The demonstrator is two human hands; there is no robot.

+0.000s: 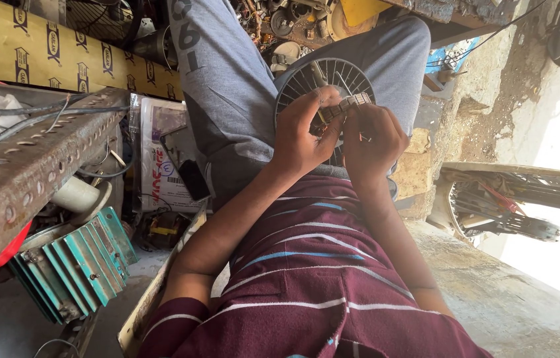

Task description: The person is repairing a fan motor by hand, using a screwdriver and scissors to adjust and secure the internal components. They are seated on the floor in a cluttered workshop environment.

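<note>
Fan grille (333,76) rests on the lap; transformer cores (74,265) lie left, below the angle-iron rack (35,159).

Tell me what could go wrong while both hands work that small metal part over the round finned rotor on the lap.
1. The small metal part is pinched only at the fingertips of the left hand and right hand; a slip could drop it into the floor clutter.
2. The finned rotor merely rests on the lap, so it may roll off.
3. Its thin fins could nick fingers.
</note>
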